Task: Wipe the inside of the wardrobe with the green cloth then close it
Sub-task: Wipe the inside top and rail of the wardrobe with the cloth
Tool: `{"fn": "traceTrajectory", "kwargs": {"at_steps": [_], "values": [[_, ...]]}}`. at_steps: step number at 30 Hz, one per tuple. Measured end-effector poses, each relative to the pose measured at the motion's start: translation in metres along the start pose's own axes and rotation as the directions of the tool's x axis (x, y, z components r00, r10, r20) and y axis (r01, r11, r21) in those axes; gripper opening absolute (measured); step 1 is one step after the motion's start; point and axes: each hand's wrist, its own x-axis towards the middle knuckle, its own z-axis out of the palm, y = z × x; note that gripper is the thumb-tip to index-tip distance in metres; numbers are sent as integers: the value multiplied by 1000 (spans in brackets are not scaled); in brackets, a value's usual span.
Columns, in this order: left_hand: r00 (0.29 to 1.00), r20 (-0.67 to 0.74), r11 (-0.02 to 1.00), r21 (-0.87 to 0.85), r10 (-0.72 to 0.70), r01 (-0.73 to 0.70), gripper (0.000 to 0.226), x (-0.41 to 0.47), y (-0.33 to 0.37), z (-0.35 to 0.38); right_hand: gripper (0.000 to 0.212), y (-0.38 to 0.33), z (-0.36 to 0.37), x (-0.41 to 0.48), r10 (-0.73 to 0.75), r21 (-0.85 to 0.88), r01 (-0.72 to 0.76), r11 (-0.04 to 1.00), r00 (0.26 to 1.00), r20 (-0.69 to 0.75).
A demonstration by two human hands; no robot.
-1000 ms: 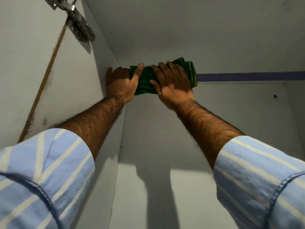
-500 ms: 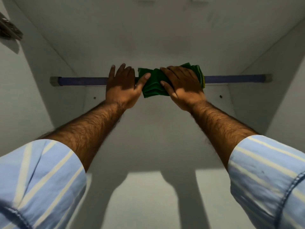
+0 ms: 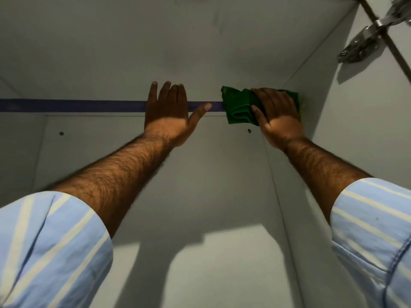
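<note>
I look up into the white wardrobe [image 3: 200, 185]. The folded green cloth [image 3: 239, 106] lies over the blue hanging rail [image 3: 73, 105] at its right end, close to the right side wall. My right hand [image 3: 278, 116] presses flat on the cloth and covers its right part. My left hand [image 3: 171, 112] is spread in front of the rail to the left of the cloth, thumb pointing toward it, touching no cloth.
The wardrobe's top panel [image 3: 178, 41] spans above the rail. The right side wall [image 3: 333, 107] carries a metal door hinge [image 3: 367, 41] at the upper right. Two small holes [image 3: 249, 130] mark the back panel below the rail.
The cloth and my right hand slid rightward along the rail, from the left corner to the right wall. My left hand came off the cloth and now trails apart from it.
</note>
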Motion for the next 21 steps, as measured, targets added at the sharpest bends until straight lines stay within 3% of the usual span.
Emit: {"fn": "traceTrajectory", "kwargs": {"at_steps": [10,14,21], "values": [[999,-24,999,-33,25,-26,114,9,22,6,57,15,7,-10,127,-28,-131,991,987,-98],[998,2,998,8,69,-69,116,4,5,3,59,-7,16,-15,167,-90,-180,980,977,-135],[1000,12,999,34,-20,19,121,-20,-61,-4,60,-51,26,-12,102,-88,-115,989,984,-144]]}}
